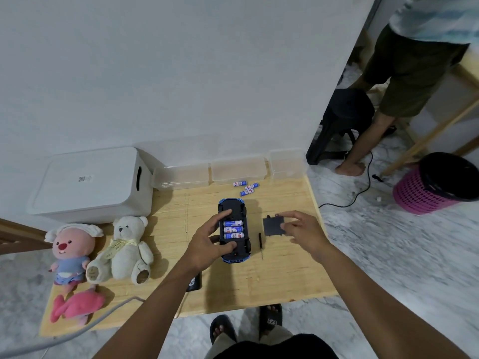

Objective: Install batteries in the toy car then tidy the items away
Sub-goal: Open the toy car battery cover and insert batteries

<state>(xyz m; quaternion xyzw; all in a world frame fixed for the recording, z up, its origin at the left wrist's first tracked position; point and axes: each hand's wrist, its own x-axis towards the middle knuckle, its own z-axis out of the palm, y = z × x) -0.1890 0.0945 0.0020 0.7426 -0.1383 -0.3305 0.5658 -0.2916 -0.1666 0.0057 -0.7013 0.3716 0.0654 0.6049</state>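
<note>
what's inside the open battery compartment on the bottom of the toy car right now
Three blue and white batteries lie side by side in the upturned toy car, filling the bay. The contacts beneath them are hidden. The cover is off, at the right hand.

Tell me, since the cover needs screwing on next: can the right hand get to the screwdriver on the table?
Probably yes. The screwdriver lies bare between the toy car and the right hand, but that hand is on the battery cover.
</note>
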